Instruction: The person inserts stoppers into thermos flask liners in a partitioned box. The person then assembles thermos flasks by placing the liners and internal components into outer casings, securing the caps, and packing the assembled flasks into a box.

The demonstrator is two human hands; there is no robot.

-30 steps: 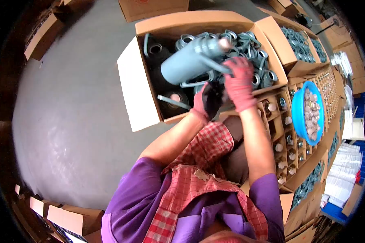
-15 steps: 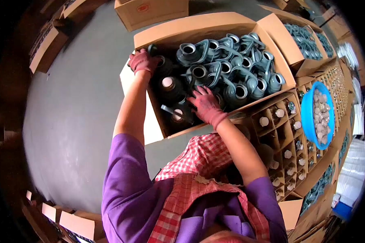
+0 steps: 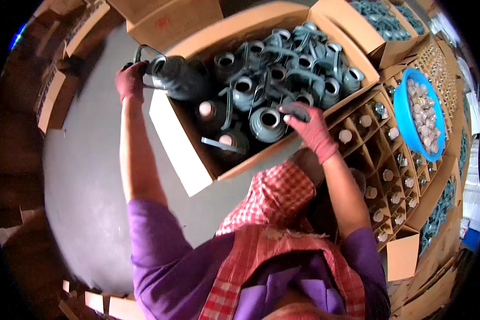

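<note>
My left hand point(image 3: 132, 81), in a dark red glove, is closed round the handle of a dark grey-green jug point(image 3: 178, 77). That jug is tilted over the left end of an open carton point(image 3: 184, 152), its mouth towards the hand. Over the carton's near side is my right hand point(image 3: 310, 128), gloved too, with half-curled fingers apart and nothing visible in them. Just left of it stands an open-mouthed jug point(image 3: 266, 125). Several more handled jugs point(image 3: 244, 92) fill the carton. Pale round caps show on two at the near left, one being a capped jug point(image 3: 207, 110).
To the right, a divided carton point(image 3: 373, 141) holds several bottles with pale caps. A blue basin point(image 3: 401, 114) of small pale caps rests on the boxes. Another carton of jugs point(image 3: 384, 21) is at the upper right, and a closed-looking carton point(image 3: 170, 24) lies beyond.
My left hand has lifted the jug at the carton's far left corner up and leftwards. My right hand has drawn back to the right, off the jugs. The view has shifted slightly.
</note>
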